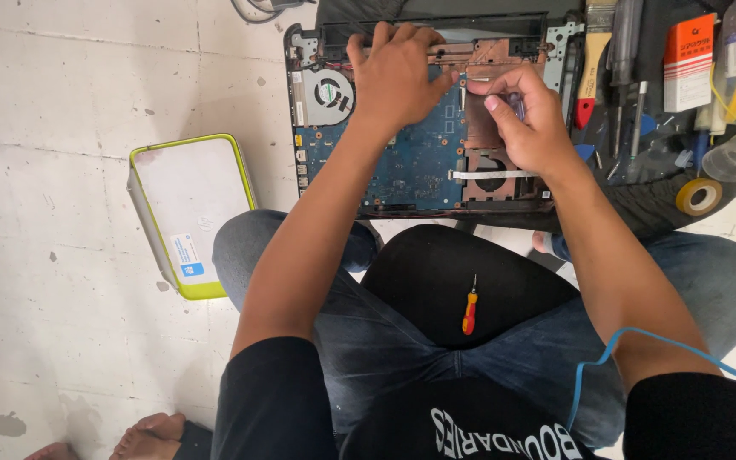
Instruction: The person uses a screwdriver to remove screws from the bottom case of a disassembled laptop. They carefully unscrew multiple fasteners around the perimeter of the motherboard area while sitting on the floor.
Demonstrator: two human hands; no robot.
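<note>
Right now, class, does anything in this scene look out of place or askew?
Yes. A small orange screwdriver lies loose on the person's lap, away from the other tools. A white ribbon cable sprawls across the opened laptop, its end seemingly unplugged.

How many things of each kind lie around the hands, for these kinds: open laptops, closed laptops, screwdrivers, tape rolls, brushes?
Open laptop, under the left hand and right hand: 1
Closed laptop with yellow-green edge: 1
Orange screwdriver on the lap: 1
Yellow tape roll: 1
Brush: 1
Total: 5
</note>
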